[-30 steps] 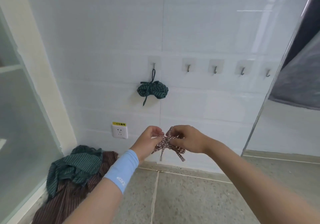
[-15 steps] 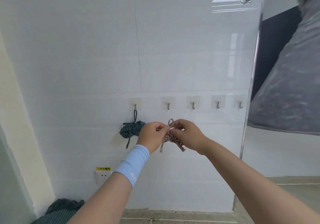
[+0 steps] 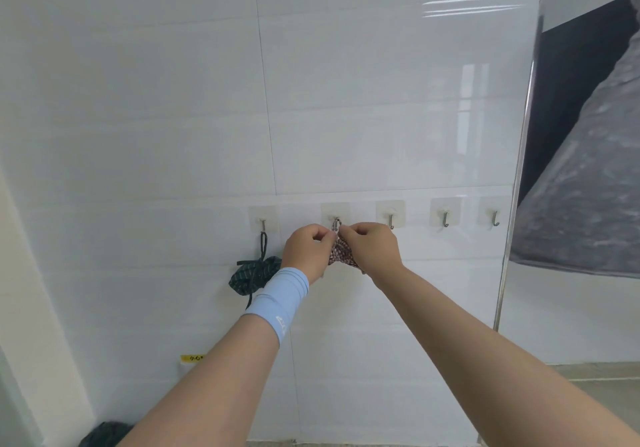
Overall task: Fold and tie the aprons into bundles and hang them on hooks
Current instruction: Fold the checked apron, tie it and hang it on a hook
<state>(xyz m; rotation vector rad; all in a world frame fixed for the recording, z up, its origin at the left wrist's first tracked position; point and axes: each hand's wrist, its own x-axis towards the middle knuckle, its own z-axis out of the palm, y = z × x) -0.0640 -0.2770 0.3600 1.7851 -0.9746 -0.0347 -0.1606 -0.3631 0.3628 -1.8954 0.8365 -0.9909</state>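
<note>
The white tiled wall (image 3: 156, 100) fills most of the view. It is glossy, with 1 vertical seam (image 3: 265, 83) near the middle and pale light reflections (image 3: 472, 114) on its right part. Low on the wall is a small yellow label (image 3: 191, 358) with black characters, partly hidden. At the left edge stands a cream-coloured strip (image 3: 34, 290). On the right a thin metal strip (image 3: 517, 187) ends the wall; beyond it are a black panel (image 3: 568, 83) and a big grey speckled slanted surface (image 3: 588, 187). A bit of floor (image 3: 599, 375) shows at the lower right
</note>
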